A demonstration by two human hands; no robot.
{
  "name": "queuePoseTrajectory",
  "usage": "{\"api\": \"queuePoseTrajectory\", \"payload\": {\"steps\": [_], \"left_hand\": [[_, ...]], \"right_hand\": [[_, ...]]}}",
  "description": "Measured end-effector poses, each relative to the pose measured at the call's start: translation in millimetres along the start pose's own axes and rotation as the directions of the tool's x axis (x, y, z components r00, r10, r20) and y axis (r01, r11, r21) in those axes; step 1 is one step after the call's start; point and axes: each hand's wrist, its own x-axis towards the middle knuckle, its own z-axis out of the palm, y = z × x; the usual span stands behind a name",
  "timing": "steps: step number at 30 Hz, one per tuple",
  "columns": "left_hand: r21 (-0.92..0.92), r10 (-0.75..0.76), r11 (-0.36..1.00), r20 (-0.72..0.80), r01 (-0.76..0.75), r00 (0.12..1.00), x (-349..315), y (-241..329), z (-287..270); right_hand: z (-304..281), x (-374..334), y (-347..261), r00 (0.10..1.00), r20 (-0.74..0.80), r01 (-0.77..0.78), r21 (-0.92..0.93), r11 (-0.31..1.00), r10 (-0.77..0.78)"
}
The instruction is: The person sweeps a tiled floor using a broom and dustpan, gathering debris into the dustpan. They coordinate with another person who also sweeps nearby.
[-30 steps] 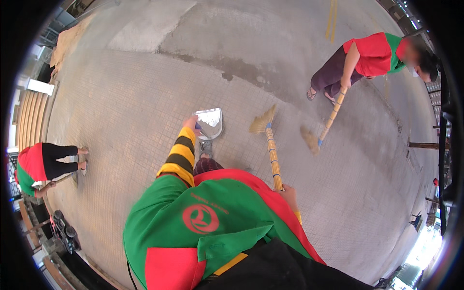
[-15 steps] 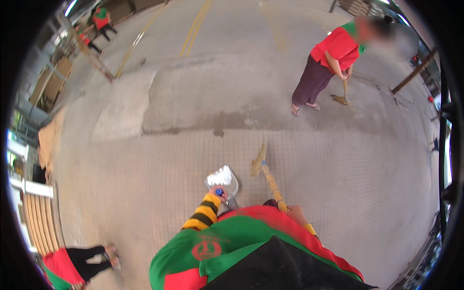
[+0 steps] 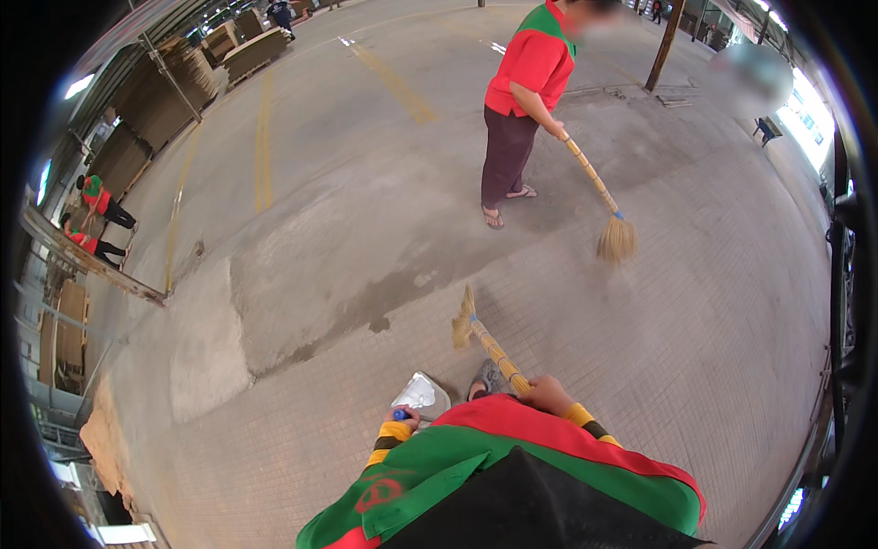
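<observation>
The broom (image 3: 498, 354) is held out in front of the body, its handle gripped near its end by the right hand (image 3: 547, 396), whose fingers are curled closed around it. The broom's long axis is slanted from the near right to the far left, and its straw head (image 3: 463, 322) is pointed far and left, with the bristles fanned out across the line of the handle. Whether the bristle tips are pressed to the floor (image 3: 658, 366) cannot be told.

The dustpan (image 3: 422, 393) is held to the left of the broom by the left hand (image 3: 404, 418), which is closed around its blue handle (image 3: 400, 414). The pan is extended from that hand toward the far right, and its inside is partly lit bright white. Pan and straw head are kept apart.

A shoe (image 3: 485, 377) is seen just left of the broom handle. Farther off, a second broom (image 3: 594, 178) is held by a co-worker (image 3: 530, 78); its axis is slanted from far left to near right, with its bristles turned toward the near side.
</observation>
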Motion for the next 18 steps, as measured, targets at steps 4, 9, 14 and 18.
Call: {"api": "queuePoseTrajectory", "payload": {"steps": [4,9,14,18], "left_hand": [[0.135,-0.02,0.991,0.028,0.016,0.999,-13,0,22],[0.472,-0.106,0.879,0.048,0.071,0.993,-6,6,75],[0.69,0.054,0.707,0.166,-0.155,0.985,-1,-3,114],[0.635,0.143,0.746,0.139,-0.199,0.98,-4,-5,145]], "right_hand": [[-30,31,4,1.0,-0.019,-0.023,0.042,0.999,0.024],[-58,79,-7,0.98,-0.138,0.124,-0.149,0.981,-0.144],[-71,107,6,0.994,-0.111,-0.01,0.025,1.0,0.013],[-59,115,27,0.992,-0.093,-0.064,0.205,0.977,0.085]]}}
